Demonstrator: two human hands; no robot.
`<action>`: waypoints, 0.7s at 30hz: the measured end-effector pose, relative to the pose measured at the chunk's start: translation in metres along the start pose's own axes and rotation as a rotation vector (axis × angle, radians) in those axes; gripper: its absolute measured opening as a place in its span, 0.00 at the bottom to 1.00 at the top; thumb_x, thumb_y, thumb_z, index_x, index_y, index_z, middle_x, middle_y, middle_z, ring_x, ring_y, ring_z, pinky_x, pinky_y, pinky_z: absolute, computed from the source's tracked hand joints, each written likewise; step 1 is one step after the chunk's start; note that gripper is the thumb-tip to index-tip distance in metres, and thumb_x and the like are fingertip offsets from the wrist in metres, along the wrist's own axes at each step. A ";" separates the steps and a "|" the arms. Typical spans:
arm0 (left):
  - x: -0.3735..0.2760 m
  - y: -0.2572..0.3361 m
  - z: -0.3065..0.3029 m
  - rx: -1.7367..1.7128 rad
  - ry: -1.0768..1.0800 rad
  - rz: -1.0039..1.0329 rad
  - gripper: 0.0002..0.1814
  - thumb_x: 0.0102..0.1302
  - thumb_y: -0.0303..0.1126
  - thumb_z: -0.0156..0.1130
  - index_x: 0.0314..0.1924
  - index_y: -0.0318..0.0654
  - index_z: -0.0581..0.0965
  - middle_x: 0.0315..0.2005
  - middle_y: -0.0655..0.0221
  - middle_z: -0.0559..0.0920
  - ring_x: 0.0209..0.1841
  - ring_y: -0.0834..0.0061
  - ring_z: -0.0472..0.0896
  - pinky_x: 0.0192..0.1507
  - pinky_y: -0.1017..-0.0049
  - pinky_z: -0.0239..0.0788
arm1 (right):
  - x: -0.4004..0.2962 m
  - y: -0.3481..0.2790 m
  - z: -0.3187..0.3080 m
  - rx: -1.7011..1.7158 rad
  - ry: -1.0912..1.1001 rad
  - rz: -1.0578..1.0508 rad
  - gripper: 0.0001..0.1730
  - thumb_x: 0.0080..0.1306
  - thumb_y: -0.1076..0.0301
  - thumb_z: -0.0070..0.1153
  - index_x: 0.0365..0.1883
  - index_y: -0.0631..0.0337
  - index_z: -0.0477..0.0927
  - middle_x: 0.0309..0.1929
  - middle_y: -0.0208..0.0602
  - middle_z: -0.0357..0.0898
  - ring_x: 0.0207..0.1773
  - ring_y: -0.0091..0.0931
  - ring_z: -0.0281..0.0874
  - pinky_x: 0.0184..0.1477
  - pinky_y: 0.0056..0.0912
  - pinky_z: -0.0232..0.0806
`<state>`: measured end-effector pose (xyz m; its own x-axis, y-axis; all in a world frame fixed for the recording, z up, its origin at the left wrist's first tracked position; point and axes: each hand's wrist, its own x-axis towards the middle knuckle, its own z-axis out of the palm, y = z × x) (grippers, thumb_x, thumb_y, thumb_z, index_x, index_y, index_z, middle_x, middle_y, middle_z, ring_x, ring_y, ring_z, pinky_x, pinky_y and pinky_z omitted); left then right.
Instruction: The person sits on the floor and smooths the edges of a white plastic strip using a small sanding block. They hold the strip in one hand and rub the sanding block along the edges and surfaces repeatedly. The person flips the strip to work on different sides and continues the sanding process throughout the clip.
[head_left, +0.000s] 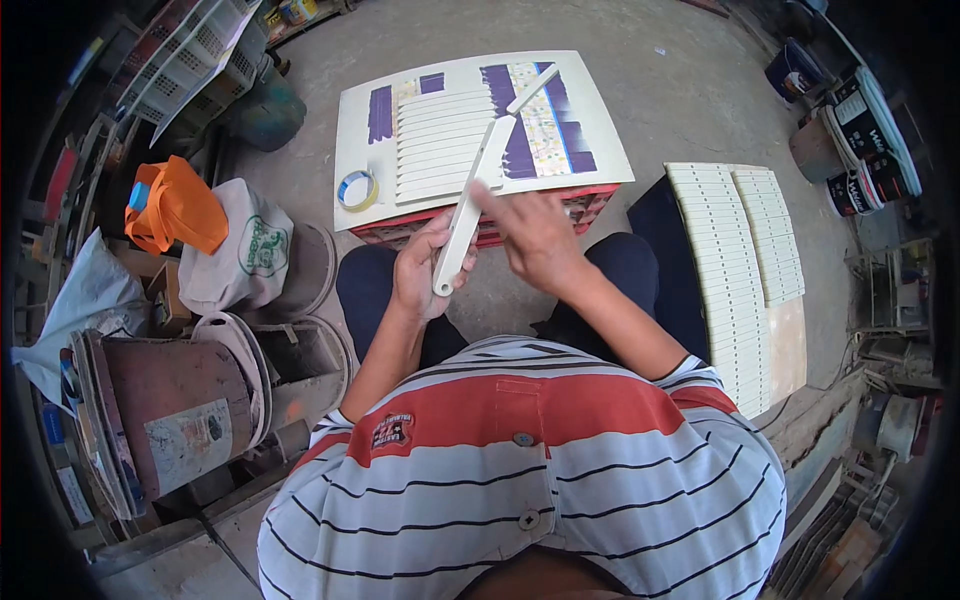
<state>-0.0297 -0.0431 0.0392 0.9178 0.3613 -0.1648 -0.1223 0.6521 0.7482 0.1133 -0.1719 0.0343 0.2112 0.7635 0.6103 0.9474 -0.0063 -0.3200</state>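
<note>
My left hand (426, 268) is closed around the lower part of a long cream-coloured slat (463, 229) with a round hole near its lower end. My right hand (540, 236) is just right of the slat, fingers partly spread and blurred; whether a fingertip touches the slat is unclear. Beyond my hands, a cream board (466, 71) lies on a red crate (600, 204). A row of similar cream slats (442, 146) lies side by side on it. Another thin cream strip (534, 88) lies slanted over the purple-painted, patterned band (544, 139) at the right. A roll of tape (358, 190) rests at the board's left.
At my right, rows of cream slats (724, 277) with holes cover a dark box (667, 247). Paint buckets (855, 165) stand further right. On my left are large stained buckets (180, 390), a cloth bag (240, 255) and an orange bag (180, 206).
</note>
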 end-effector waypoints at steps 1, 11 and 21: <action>0.000 -0.002 -0.001 0.003 -0.005 -0.006 0.28 0.67 0.35 0.45 0.63 0.25 0.65 0.37 0.61 0.75 0.27 0.78 0.73 0.17 0.85 0.65 | -0.003 -0.001 0.004 0.009 0.003 -0.054 0.45 0.55 0.79 0.56 0.74 0.50 0.62 0.40 0.34 0.77 0.43 0.34 0.73 0.47 0.39 0.60; -0.009 0.000 -0.009 0.092 -0.091 0.001 0.34 0.62 0.38 0.47 0.64 0.19 0.66 0.31 0.62 0.74 0.20 0.78 0.70 0.14 0.83 0.60 | 0.022 0.035 -0.020 -0.069 0.197 0.255 0.44 0.53 0.79 0.54 0.73 0.53 0.63 0.34 0.34 0.75 0.40 0.34 0.73 0.42 0.39 0.59; -0.013 0.000 0.002 0.332 -0.038 0.102 0.30 0.62 0.37 0.45 0.59 0.20 0.72 0.25 0.63 0.74 0.21 0.78 0.73 0.18 0.80 0.62 | 0.031 0.028 -0.042 0.053 0.481 0.080 0.24 0.52 0.80 0.53 0.49 0.58 0.83 0.44 0.35 0.80 0.48 0.32 0.76 0.50 0.34 0.59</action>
<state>-0.0405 -0.0492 0.0431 0.9213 0.3844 -0.0587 -0.0906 0.3591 0.9289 0.1561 -0.1755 0.0747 0.3820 0.3766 0.8439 0.9127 -0.0102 -0.4086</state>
